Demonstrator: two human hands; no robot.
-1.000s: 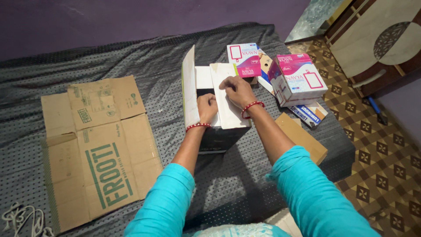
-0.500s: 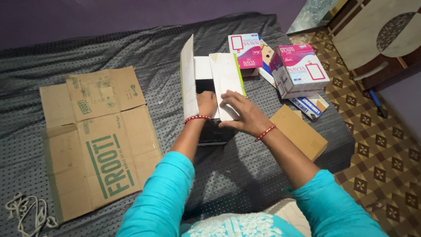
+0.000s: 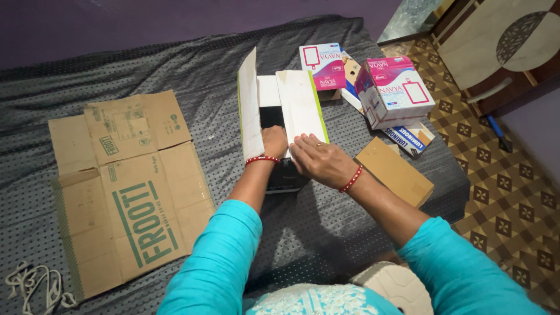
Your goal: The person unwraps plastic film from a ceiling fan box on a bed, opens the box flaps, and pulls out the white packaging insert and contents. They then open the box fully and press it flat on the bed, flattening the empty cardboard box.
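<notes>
Far left, at the bed's near edge: a tangle of white cord (image 3: 32, 286), untouched. Next to it a flattened brown cardboard sheet (image 3: 125, 186) lies on the grey dotted bed cover (image 3: 192, 76), well apart from the hands.

Centre: an open white box (image 3: 286, 125) with one flap upright on the left and one laid flat to the right. Left hand (image 3: 273, 143) reaches into the opening, fingers hidden, so I cannot tell whether it grips anything. Right hand (image 3: 319, 160) rests flat and unclenched on the flat flap's near end, grasping nothing.

Risks, as I judge them: the soft bed gives no firm base, so pressing down could tilt the box or crease the flap; the upright flap could fall onto the left wrist.

Right: two pink-and-white cartons (image 3: 361, 79) and a brown cardboard piece (image 3: 394, 172) sit close to the bed's edge; a nudge could send them to the tiled floor (image 3: 501, 192).
</notes>
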